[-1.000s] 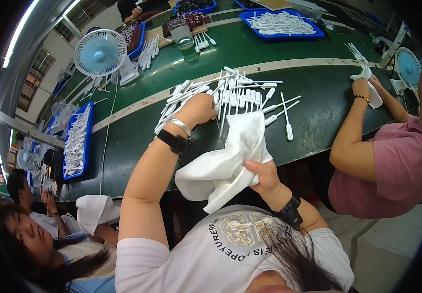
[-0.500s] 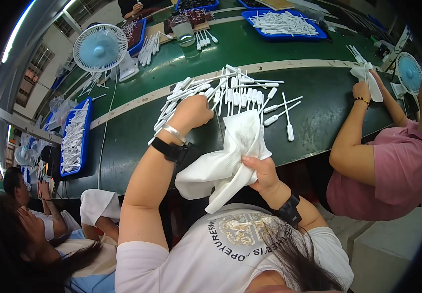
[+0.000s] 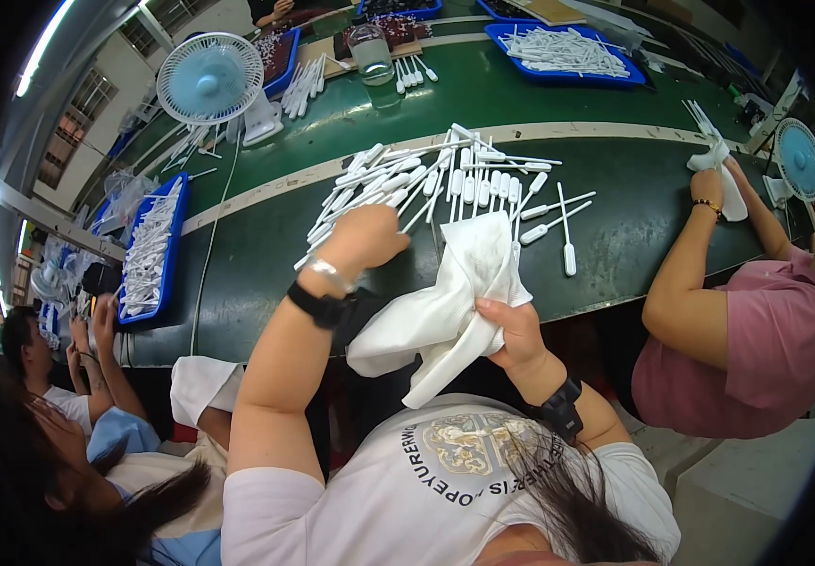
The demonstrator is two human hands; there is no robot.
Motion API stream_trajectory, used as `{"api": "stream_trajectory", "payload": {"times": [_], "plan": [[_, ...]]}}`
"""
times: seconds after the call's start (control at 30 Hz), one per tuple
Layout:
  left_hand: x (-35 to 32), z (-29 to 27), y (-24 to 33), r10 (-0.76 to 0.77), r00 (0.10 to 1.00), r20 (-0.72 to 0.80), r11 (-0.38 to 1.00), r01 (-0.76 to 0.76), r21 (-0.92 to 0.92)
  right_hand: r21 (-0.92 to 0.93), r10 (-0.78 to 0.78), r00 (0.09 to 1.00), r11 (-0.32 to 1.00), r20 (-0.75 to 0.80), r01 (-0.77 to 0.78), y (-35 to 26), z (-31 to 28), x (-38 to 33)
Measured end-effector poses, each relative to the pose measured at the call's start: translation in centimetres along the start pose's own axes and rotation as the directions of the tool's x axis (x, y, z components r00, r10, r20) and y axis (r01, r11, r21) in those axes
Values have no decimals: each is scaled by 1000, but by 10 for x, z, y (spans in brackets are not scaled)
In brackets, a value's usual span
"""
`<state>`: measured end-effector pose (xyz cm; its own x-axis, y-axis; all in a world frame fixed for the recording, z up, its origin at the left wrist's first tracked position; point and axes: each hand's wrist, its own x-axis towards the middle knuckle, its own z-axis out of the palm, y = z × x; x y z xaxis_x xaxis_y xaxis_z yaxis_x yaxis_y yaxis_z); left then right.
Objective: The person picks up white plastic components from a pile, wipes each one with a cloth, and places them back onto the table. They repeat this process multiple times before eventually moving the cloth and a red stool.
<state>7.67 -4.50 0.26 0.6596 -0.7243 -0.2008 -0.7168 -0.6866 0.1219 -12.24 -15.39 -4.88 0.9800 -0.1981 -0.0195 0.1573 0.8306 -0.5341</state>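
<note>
My right hand [image 3: 513,330] is closed around a bunched white cloth [image 3: 469,274] in front of my chest. Above the cloth's top edge, several white plastic sticks with wide rounded handles [image 3: 485,189] fan out; whether the cloth grips them all is hidden. My left hand [image 3: 366,238] is to the left of the cloth, over the table's near half, with its fingers curled in. Its fingertips point away and are blurred, so I cannot make out what is in them. Just beyond it lies a loose pile of similar white sticks [image 3: 370,179].
A blue tray of white sticks [image 3: 180,203] stands at left, another blue tray [image 3: 626,74] at the far right. Behind the pile are a fan [image 3: 207,80] and a glass jar [image 3: 372,58]. Co-workers sit on both sides; the right one holds a cloth [image 3: 734,193] and sticks.
My left hand has drawn back a little toward me and to the left, away from the pile. My right hand and its cloth stay nearly where they were. The view has shifted slightly.
</note>
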Motion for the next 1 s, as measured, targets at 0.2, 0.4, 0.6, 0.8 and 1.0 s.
{"api": "stream_trajectory", "payload": {"times": [0.2,0.4,0.6,0.8,1.0], "plan": [[-84,-44,-11,-112,990,81,843,138,-519,24,3,996,1000,-92,0,-1,4,9],[-130,-27,10,-60,989,-132,53,-129,-990,-8,-75,992,997,-106,75,11,24,43],[-111,26,29,83,996,35,-279,57,-959,-349,-243,966,916,-88,199,33,21,34],[-101,48,26,132,991,35,-357,81,-930,-516,-258,965,820,53,248,8,4,17],[-108,49,30,130,989,67,-343,108,-933,-670,-251,961,695,112,260,-3,-1,14]]}}
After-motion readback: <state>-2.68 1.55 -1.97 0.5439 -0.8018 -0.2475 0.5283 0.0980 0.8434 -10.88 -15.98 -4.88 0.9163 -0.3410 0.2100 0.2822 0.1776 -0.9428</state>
